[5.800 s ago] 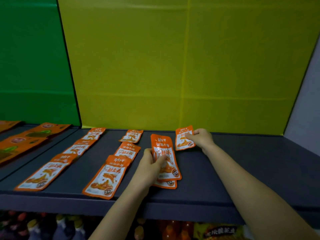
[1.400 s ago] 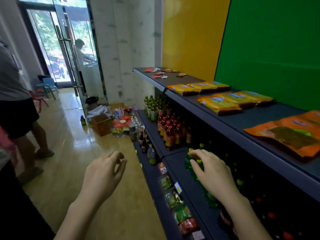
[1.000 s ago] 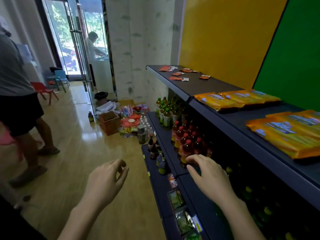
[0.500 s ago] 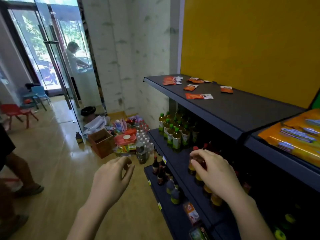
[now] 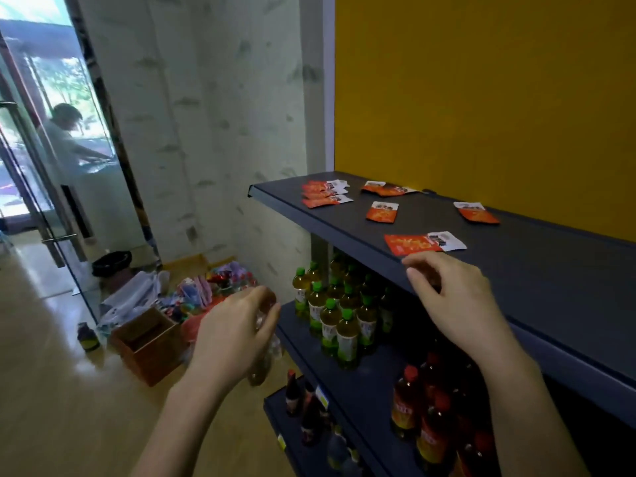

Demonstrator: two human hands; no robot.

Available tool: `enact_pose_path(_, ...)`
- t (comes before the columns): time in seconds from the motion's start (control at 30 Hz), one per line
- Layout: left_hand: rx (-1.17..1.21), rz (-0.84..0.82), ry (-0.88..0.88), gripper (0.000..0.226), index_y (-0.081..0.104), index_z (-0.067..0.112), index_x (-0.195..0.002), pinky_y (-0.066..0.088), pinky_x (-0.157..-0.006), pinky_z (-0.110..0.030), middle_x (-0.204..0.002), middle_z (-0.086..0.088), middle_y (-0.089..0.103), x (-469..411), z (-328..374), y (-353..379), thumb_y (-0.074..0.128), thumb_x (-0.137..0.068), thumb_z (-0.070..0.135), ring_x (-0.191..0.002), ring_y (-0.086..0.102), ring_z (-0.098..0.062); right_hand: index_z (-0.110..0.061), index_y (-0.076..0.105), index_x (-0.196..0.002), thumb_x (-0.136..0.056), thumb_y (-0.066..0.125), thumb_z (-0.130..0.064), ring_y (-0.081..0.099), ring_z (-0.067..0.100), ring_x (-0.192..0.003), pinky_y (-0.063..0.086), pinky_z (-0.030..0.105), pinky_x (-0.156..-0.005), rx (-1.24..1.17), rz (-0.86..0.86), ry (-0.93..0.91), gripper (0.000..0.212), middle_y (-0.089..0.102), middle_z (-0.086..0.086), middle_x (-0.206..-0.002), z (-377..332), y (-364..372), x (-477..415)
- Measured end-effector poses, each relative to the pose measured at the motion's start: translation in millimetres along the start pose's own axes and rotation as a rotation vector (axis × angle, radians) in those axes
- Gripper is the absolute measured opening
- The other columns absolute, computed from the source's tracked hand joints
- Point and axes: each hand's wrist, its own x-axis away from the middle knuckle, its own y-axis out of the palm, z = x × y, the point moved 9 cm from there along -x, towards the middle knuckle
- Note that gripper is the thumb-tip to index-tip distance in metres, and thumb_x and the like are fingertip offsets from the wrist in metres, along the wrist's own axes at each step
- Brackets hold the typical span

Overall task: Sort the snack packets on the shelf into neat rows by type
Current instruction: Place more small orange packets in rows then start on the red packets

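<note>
The right grip [image 5: 451,301] hovers at the near front edge of the dark top shelf [image 5: 550,270]. Its fingers are loosely curled, the thumb stands apart from them, and it holds nothing. The left grip [image 5: 234,328] hangs in the air to the left, off the shelf and over the floor, fingers relaxed and bent, also empty.

Just beyond the right grip's fingertips, not touching them, lies the nearest snack packet [image 5: 421,242]. It is flat and orange-red, with a white end carrying dark print, and it lies lengthwise along the shelf edge. Farther back lie more small packets of the same colours: a single packet [image 5: 382,211] in the middle, another single packet [image 5: 476,212] to the right near the yellow back wall [image 5: 481,98], an overlapping pair [image 5: 389,189] at the far side, and a loose stack [image 5: 325,194] at the far left corner.

Below the top shelf, green-capped bottles [image 5: 337,315] stand in a cluster, with red-capped bottles [image 5: 423,407] nearer. On the wooden floor to the left sits an open cardboard box [image 5: 148,342].
</note>
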Motion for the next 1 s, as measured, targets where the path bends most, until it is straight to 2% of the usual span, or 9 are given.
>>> enact_pose_path(0.07, 0.029, 0.022, 0.052, 0.024, 0.062, 0.023, -0.096, 0.042, -0.061, -0.023, -0.089, 0.006, 0.065, -40.3, -0.4, 6.1, 0.045, -0.092, 0.04, -0.079, 0.06, -0.012, -0.026, 0.06, -0.114, -0.095, 0.045, -0.031, 0.055, 0.013, -0.097, 0.038, 0.026, -0.073, 0.11, -0.005, 0.106, 0.025, 0.06, -0.009, -0.117, 16.6, 6.3, -30.5)
enact_pose_path(0.17, 0.087, 0.062, 0.097, 0.024, 0.063, 0.021, -0.096, 0.048, -0.065, -0.029, -0.089, 0.005, 0.066, -94.6, 2.9, 18.7, 0.047, -0.092, 0.038, -0.082, 0.061, -0.016, -0.024, 0.056, -0.121, -0.094, 0.042, -0.039, 0.053, 0.022, -0.11, 0.042, 0.032, -0.076, 0.28, -0.034, 0.264, 0.034, 0.052, -0.004, -0.128, 41.6, 14.8, -62.8)
enact_pose_path(0.3, 0.149, 0.042, 0.184, 0.024, 0.06, 0.021, -0.096, 0.047, -0.067, -0.03, -0.091, 0.006, 0.063, -157.4, 28.4, 48.4, 0.044, -0.092, 0.039, -0.088, 0.06, -0.016, -0.023, 0.04, -0.136, -0.094, 0.036, -0.048, 0.043, 0.024, -0.122, 0.04, 0.035, -0.084, 0.392, -0.037, 0.382, 0.049, 0.039, 0.002, -0.138, 57.7, 18.6, -84.8)
enact_pose_path(0.47, 0.192, -0.028, 0.309, 0.028, 0.057, 0.017, -0.097, 0.04, -0.068, -0.03, -0.099, 0.0, 0.061, -225.4, 78.9, 85.3, 0.041, -0.094, 0.04, -0.094, 0.056, -0.019, -0.028, 0.044, -0.133, -0.092, 0.03, -0.056, 0.039, 0.019, -0.124, 0.04, 0.033, -0.091, 0.473, -0.04, 0.451, 0.052, 0.039, -0.004, -0.138, 62.1, 28.9, -97.0)
enact_pose_path(0.57, 0.113, -0.108, 0.301, 0.048, 0.057, 0.01, -0.102, 0.042, -0.073, -0.034, -0.108, -0.01, 0.061, -265.4, 100.1, 115.4, 0.037, -0.092, 0.052, -0.103, 0.055, -0.026, -0.032, 0.044, -0.131, -0.089, 0.031, -0.062, 0.039, 0.017, -0.124, 0.042, 0.033, -0.092, 0.504, -0.01, 0.493, 0.053, 0.04, -0.006, -0.136, 63.6, 30.8, -102.8)
enact_pose_path(0.7, 0.029, -0.375, 0.315, 0.079, 0.048, 0.004, -0.125, 0.042, -0.092, -0.04, -0.13, -0.015, 0.051, -297.3, 118.6, 168.6, 0.037, -0.083, 0.07, -0.122, 0.044, -0.03, -0.035, 0.044, -0.13, -0.086, 0.04, -0.062, 0.042, 0.019, -0.121, 0.043, 0.033, -0.09, 0.556, 0.037, 0.589, 0.052, 0.045, -0.005, -0.132, 69.9, 28.1, -108.1)
enact_pose_path(0.8, 0.124, -0.459, 0.408, 0.072, 0.041, 0.003, -0.129, 0.04, -0.095, -0.04, -0.134, -0.015, 0.045, -306.6, 129.0, 186.6, 0.051, -0.084, 0.058, -0.124, 0.041, -0.031, -0.036, 0.043, -0.129, -0.084, 0.051, -0.057, 0.047, 0.02, -0.118, 0.041, 0.033, -0.09, 0.557, 0.06, 0.637, 0.051, 0.052, -0.004, -0.128, 75.7, 25.5, -112.3)
enact_pose_path(0.93, 0.377, -0.603, 0.396, 0.056, 0.042, 0.003, -0.116, 0.04, -0.085, -0.039, -0.127, -0.017, 0.049, -315.2, 129.8, 194.8, 0.066, -0.081, 0.039, -0.117, 0.047, -0.034, -0.025, 0.03, -0.139, -0.078, 0.063, -0.052, 0.044, 0.023, -0.127, 0.037, 0.033, -0.097, 0.428, 0.024, 0.772, 0.074, 0.049, 0.001, -0.137, 90.7, 23.7, -117.1)
enact_pose_path(1.0, 0.411, -0.616, 0.424, 0.048, 0.042, 0.004, -0.112, 0.037, -0.079, -0.034, -0.125, -0.017, 0.052, -315.8, 129.4, 193.5, 0.066, -0.082, 0.033, -0.116, 0.048, -0.035, -0.023, 0.034, -0.137, -0.076, 0.066, -0.05, 0.045, 0.023, -0.126, 0.038, 0.034, -0.1, 0.396, -0.054, 0.815, 0.074, 0.049, 0.001, -0.137, 96.2, 23.6, -122.5)
